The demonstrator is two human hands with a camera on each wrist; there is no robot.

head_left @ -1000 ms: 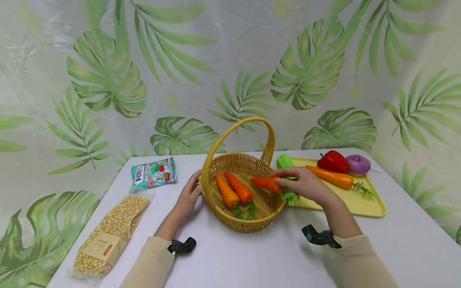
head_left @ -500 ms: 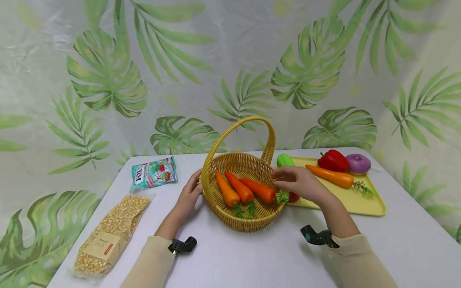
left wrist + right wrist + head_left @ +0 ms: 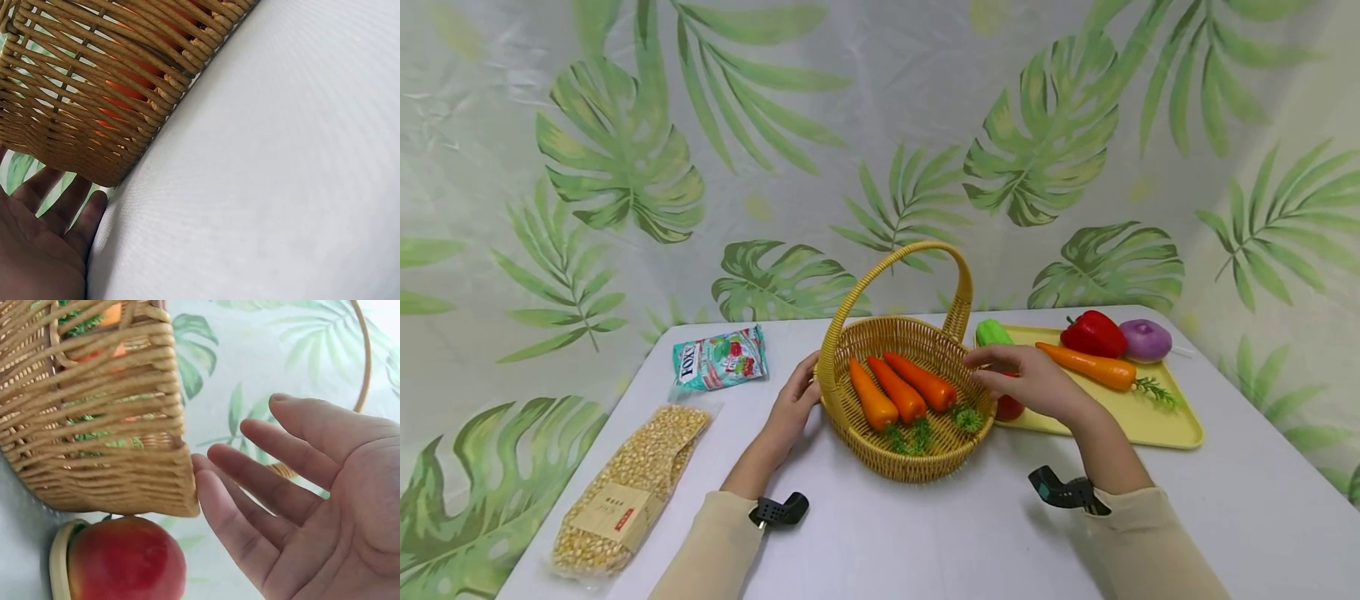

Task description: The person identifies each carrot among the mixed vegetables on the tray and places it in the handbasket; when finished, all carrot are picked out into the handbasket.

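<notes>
A golden wicker basket point(image 3: 910, 471) with a tall handle stands mid-table. Three orange carrots lie in it side by side: a left carrot point(image 3: 872, 398), a middle carrot point(image 3: 898, 390) and a right carrot point(image 3: 922, 382), their green tops toward the front. My left hand point(image 3: 793, 408) rests against the basket's left side; in the left wrist view its fingers point(image 3: 62, 200) stretch out along the wicker. At the basket's right rim my right hand point(image 3: 1037, 379) is spread with nothing in it, as the right wrist view also shows. A red, apple-like fruit point(image 3: 128, 559) sits below that hand.
Right of the basket, a yellow tray point(image 3: 1150, 429) bears a green vegetable point(image 3: 992, 332), a carrot point(image 3: 1090, 368), a red bell pepper point(image 3: 1093, 335) and a purple onion point(image 3: 1146, 340). On the left lie a candy bag point(image 3: 721, 360) and a bag of corn kernels point(image 3: 632, 483).
My right hand has let go of the third carrot, which has slid left into the basket beside the other two. The left hand stays at the basket's side.
</notes>
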